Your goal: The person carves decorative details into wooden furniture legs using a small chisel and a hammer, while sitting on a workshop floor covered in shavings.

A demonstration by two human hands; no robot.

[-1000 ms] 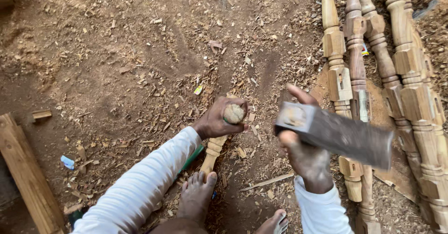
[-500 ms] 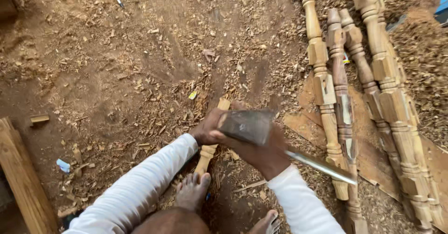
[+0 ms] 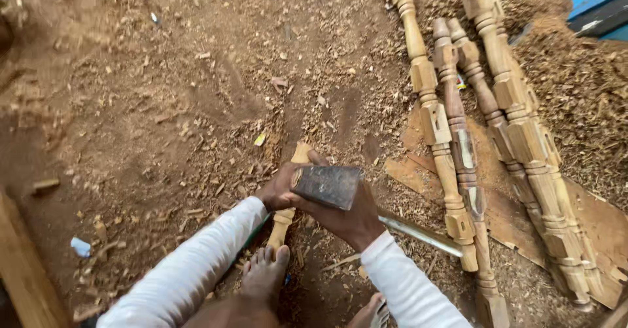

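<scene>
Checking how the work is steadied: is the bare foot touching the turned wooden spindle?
Touching. The head view shows the toes of the bare foot pressed against the lower end of the spindle, with no gap between them.

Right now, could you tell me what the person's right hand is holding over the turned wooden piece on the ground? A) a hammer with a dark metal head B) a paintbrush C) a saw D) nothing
A: the right hand grips a hammer whose dark blocky head sits over the turned wooden piece, which the left hand steadies.
</scene>
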